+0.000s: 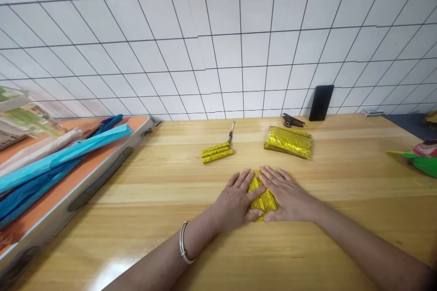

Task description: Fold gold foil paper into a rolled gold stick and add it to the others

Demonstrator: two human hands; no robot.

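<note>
A sheet of shiny gold foil paper [262, 200] lies on the wooden table with creases or folds showing across it. My left hand [237, 202] presses flat on its left side, fingers stretched out. Over its right side rests my right hand [287, 195], also flat with the fingers extended. Parts of the sheet are hidden beneath both hands. Beyond them, to the left, sit several narrow gold foil rolls [217, 152] side by side. A stack of gold foil sheets [288, 142] lies beyond my right hand.
A pen [231, 132] touches or nearly touches the rolls. Behind the stack is a black stapler-like object [292, 120], and a black phone [321, 102] leans on the tiled wall. Blue crepe paper [64, 159] lies on an orange-topped surface at left. Something green [423, 163] sits at the right edge.
</note>
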